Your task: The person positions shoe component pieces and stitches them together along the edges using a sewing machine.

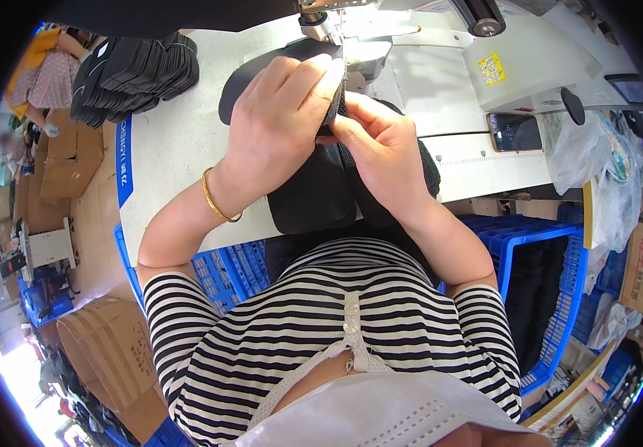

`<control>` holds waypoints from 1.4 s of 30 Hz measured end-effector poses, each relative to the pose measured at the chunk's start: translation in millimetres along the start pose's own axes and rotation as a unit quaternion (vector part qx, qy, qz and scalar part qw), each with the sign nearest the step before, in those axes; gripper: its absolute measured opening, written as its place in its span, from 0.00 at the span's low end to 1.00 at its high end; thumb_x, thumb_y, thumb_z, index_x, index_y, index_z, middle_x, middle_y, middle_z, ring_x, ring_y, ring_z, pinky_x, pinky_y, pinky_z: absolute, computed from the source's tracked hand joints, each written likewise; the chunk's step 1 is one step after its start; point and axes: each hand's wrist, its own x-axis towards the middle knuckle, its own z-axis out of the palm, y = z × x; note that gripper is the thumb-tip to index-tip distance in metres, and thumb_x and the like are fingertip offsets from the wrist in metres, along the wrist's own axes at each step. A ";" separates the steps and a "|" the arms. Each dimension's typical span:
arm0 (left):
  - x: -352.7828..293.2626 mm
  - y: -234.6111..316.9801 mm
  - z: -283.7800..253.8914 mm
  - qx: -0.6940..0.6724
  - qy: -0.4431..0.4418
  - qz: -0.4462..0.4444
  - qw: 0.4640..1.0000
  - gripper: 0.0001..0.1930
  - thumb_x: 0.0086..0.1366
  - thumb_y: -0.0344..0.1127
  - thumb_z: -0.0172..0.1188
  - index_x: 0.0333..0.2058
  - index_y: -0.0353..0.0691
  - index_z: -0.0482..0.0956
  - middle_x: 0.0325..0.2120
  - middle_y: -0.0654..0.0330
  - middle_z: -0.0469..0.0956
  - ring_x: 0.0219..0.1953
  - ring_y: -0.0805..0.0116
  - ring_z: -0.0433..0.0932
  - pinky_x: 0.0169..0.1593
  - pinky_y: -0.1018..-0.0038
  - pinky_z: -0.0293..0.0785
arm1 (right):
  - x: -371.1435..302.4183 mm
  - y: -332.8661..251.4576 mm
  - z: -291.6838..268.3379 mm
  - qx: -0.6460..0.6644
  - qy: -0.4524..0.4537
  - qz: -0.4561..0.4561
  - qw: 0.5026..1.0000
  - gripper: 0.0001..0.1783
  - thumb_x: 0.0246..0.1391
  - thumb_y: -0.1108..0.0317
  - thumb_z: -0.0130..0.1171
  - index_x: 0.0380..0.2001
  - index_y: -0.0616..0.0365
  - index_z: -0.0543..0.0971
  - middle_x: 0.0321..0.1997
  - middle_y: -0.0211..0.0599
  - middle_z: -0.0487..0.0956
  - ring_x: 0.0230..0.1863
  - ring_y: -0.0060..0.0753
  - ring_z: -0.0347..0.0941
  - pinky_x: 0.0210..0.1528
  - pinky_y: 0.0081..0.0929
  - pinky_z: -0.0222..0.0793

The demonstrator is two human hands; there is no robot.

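Note:
A padded black fabric piece (238,95) lies on the white sewing table, just in front of the sewing machine's needle and presser foot (321,28). My left hand (280,123), with a gold bangle on its wrist, is curled over the piece and grips its right edge. Thumb and fingertips of my right hand (388,153) pinch that same edge close by, by a mesh strip. Below both hands, more black fabric (310,197) hangs toward my lap over the table's front. My fingers hide part of the edge.
Stacked black pieces (150,71) stand at the table's far left. A phone (515,132) lies to the right, below the machine body (537,56). Blue crates (578,298) flank me under the table. Cardboard boxes (105,350) and another person (46,74) are at the left.

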 end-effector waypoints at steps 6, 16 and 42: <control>-22.1 0.7 -5.5 -0.101 0.085 0.027 0.991 0.18 0.40 0.22 0.64 0.36 0.32 0.82 0.33 0.56 0.78 0.34 0.60 0.78 0.34 0.72 0.78 | -8.4 -10.1 -20.3 -0.028 -0.041 0.120 0.992 0.12 0.64 0.71 0.50 0.40 0.67 0.80 0.35 0.38 0.83 0.34 0.26 0.82 0.38 0.20 0.77; -23.0 9.5 -5.5 -0.024 0.067 0.131 0.989 0.20 0.37 0.25 0.63 0.35 0.26 0.82 0.33 0.55 0.78 0.35 0.61 0.78 0.37 0.69 0.82 | -14.9 -12.8 -14.9 -0.077 -0.029 0.036 0.996 0.12 0.65 0.70 0.49 0.37 0.68 0.79 0.32 0.39 0.84 0.33 0.26 0.82 0.36 0.21 0.77; -5.2 -28.9 23.8 0.036 0.133 0.146 0.980 0.16 0.40 0.27 0.64 0.32 0.30 0.82 0.34 0.57 0.79 0.38 0.59 0.80 0.36 0.69 0.82 | 29.0 -7.6 -13.1 -0.014 0.014 0.009 1.000 0.13 0.63 0.69 0.48 0.29 0.64 0.79 0.22 0.36 0.82 0.19 0.16 0.74 0.23 0.14 0.68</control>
